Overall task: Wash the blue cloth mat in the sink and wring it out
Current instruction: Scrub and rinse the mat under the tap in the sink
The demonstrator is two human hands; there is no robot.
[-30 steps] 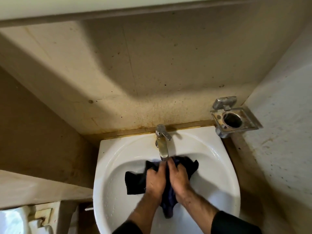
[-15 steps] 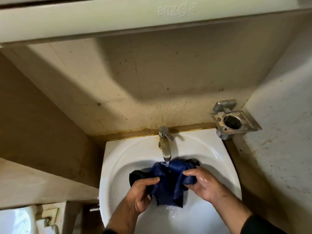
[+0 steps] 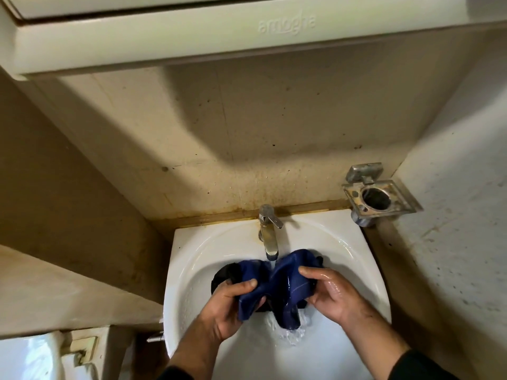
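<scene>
The wet blue cloth mat (image 3: 279, 283) hangs bunched over the white sink (image 3: 354, 259), right under the running tap (image 3: 269, 234). My left hand (image 3: 230, 308) grips its left side with thumb on top. My right hand (image 3: 326, 292) grips its right side, fingers curled over the top edge. Water streams from the spout onto the middle of the mat and drips off its lower tip into the basin. A darker part of the mat shows behind my left hand.
A metal holder (image 3: 378, 201) with a round hole is fixed to the wall at the sink's right rear. A cream cabinet (image 3: 192, 34) overhangs above. A white toilet tank (image 3: 30, 355) stands at the lower left. Stained walls close in on both sides.
My hands have moved apart from the middle to each side of the mat, spreading and lifting it under the tap. The view has tilted up.
</scene>
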